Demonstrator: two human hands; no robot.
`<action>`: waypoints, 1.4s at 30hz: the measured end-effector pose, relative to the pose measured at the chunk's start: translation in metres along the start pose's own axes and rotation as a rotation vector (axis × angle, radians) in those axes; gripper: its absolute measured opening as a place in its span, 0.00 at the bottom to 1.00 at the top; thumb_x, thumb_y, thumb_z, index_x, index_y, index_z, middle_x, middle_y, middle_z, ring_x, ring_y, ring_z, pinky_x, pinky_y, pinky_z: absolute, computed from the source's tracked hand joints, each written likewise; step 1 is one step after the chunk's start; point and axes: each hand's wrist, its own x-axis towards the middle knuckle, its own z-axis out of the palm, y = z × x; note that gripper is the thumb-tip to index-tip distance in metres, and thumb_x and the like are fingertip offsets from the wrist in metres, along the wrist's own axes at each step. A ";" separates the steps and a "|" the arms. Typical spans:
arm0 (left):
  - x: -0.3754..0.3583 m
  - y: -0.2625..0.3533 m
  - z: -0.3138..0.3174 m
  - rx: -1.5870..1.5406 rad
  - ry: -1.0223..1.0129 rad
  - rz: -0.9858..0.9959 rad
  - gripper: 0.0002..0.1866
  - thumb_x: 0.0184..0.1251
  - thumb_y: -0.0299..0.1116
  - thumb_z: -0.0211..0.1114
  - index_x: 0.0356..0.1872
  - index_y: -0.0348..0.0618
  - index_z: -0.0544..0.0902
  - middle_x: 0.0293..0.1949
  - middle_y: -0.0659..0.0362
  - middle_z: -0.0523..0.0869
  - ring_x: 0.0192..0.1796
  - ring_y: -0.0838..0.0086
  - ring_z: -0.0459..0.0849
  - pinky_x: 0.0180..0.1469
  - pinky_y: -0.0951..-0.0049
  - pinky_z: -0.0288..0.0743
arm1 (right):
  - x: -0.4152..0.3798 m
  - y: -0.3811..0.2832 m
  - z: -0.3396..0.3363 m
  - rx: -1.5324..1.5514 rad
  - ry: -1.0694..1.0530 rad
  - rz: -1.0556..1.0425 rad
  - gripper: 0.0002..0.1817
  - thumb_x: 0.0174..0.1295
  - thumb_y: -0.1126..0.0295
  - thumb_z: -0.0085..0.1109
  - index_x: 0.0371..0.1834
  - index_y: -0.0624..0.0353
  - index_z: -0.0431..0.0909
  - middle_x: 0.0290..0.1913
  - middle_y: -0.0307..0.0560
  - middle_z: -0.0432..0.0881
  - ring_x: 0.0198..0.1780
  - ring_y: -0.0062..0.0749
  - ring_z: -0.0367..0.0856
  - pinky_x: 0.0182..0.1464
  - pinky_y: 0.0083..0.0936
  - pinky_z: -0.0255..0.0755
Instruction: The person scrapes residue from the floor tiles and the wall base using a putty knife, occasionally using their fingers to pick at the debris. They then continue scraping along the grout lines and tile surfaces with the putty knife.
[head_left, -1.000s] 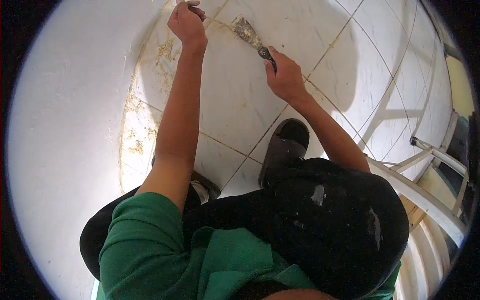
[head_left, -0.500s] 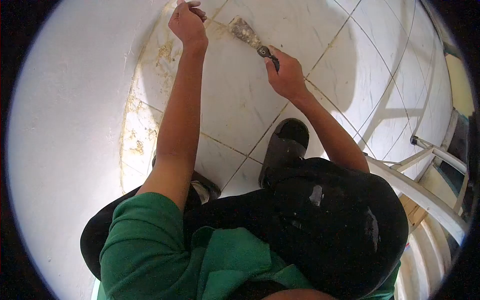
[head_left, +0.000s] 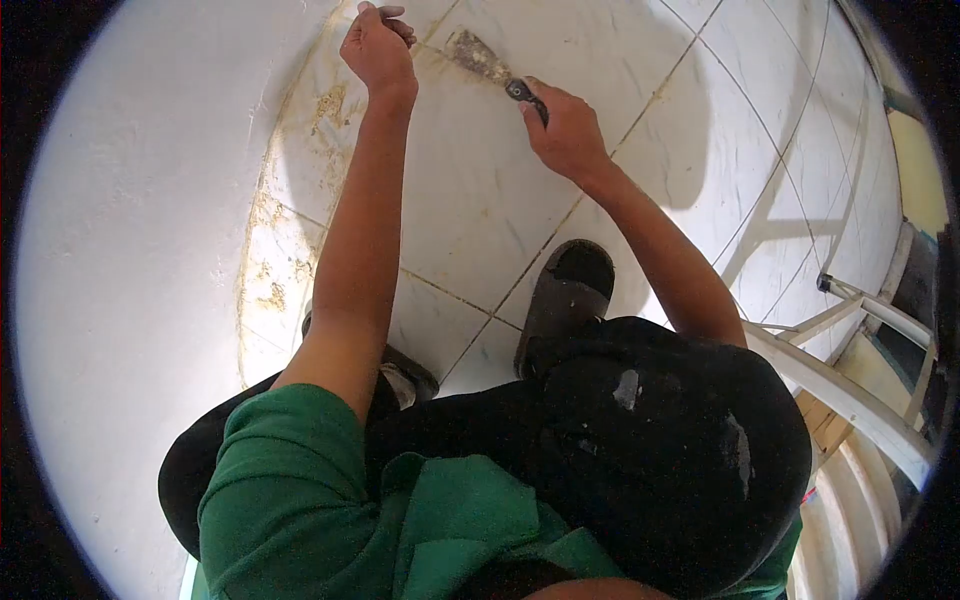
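Observation:
My right hand (head_left: pixel 568 130) is wrapped round the black handle of a putty knife (head_left: pixel 480 58). Its wide blade, crusted with pale dried material, points up and left over the tiled floor (head_left: pixel 470 200). Near the top edge, my left hand (head_left: pixel 378 48) is closed with its fingers curled; whatever they may hold is hidden from me. Below and left of that hand, yellowish-brown residue (head_left: pixel 330 105) lies on the tiles along the foot of the wall.
A white wall (head_left: pixel 140 250) rises on the left. Both my feet are on the tiles, the right one in a dark shoe (head_left: pixel 570 290). At the right stands a pale metal frame (head_left: pixel 850 395) with legs on the floor, beside stacked whitish curved objects (head_left: pixel 850 520).
My right hand and the putty knife have shifted slightly up and left. My left hand stays in nearly the same place, still closed.

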 end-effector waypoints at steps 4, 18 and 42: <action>0.001 0.002 -0.002 0.012 0.002 -0.010 0.23 0.71 0.41 0.46 0.24 0.32 0.80 0.14 0.57 0.74 0.17 0.73 0.70 0.23 0.72 0.64 | 0.005 0.000 -0.001 0.017 -0.010 0.022 0.18 0.59 0.65 0.54 0.50 0.63 0.75 0.38 0.61 0.80 0.39 0.52 0.80 0.44 0.36 0.72; 0.007 0.006 -0.006 0.013 -0.010 0.009 0.23 0.70 0.40 0.46 0.24 0.32 0.79 0.15 0.55 0.75 0.18 0.72 0.72 0.24 0.72 0.66 | 0.000 -0.003 -0.031 0.233 -0.103 0.241 0.19 0.59 0.66 0.58 0.52 0.65 0.75 0.33 0.48 0.83 0.33 0.24 0.79 0.38 0.22 0.73; -0.009 0.012 0.004 -0.052 0.000 -0.099 0.22 0.71 0.40 0.45 0.23 0.33 0.78 0.13 0.58 0.73 0.18 0.75 0.69 0.23 0.74 0.64 | -0.042 -0.005 -0.083 -0.020 -0.125 0.346 0.17 0.57 0.62 0.54 0.46 0.59 0.77 0.34 0.59 0.81 0.37 0.53 0.80 0.43 0.42 0.73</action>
